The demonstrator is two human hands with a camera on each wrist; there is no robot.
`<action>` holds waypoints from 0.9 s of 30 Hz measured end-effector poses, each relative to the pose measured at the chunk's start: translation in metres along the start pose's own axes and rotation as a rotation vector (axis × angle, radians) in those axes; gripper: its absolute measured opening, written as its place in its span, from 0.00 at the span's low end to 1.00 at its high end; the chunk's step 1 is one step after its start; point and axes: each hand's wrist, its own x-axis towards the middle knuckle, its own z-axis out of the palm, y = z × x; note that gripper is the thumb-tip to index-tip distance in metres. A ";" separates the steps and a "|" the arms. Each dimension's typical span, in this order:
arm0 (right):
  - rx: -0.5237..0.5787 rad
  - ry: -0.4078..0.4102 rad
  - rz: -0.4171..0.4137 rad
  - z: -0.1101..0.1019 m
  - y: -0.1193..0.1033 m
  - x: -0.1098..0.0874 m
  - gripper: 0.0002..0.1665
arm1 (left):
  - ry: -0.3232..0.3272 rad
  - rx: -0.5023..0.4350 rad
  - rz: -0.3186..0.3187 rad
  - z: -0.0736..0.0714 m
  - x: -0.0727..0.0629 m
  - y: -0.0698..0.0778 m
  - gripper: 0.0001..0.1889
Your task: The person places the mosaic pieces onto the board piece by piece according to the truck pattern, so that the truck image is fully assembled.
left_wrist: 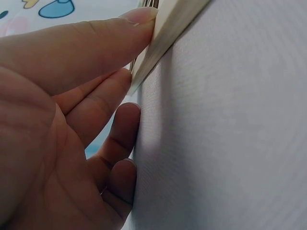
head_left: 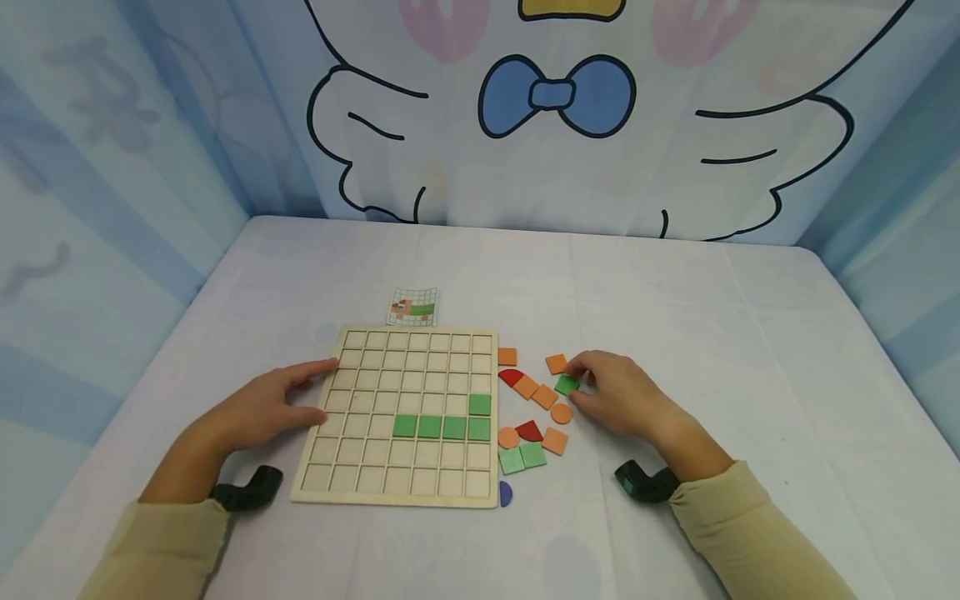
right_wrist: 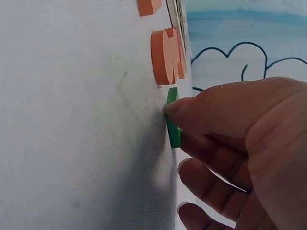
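A wooden grid board [head_left: 363, 450] lies on the table; several green squares fill cells in its lower right part. My left hand [head_left: 258, 408] rests at the board's left side, thumb and fingertips against its edge with the fingers fairly straight. In the left wrist view the thumb lies along the board's side [left_wrist: 168, 28]. Right of the board, my right hand [head_left: 618, 392] pinches a green square tile [head_left: 567, 385] between thumb and fingers. That green tile [right_wrist: 172, 120] stands close over the tabletop in the right wrist view, partly covered by the thumb.
Loose orange squares [head_left: 544, 397], orange discs [head_left: 561, 413], red quarter-round pieces [head_left: 529, 431] and two light green squares [head_left: 522, 458] lie along the board's right side. A blue half-round piece [head_left: 506, 493] sits near its lower right corner. Behind the board is a small picture card [head_left: 412, 307].
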 end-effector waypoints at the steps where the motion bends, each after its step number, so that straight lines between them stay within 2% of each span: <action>1: 0.001 -0.001 0.000 0.000 0.000 0.000 0.15 | 0.000 0.000 0.001 0.000 0.000 0.000 0.41; 27: -0.067 -0.003 0.008 -0.004 0.000 0.000 0.14 | 0.004 0.010 0.004 0.000 0.000 0.002 0.40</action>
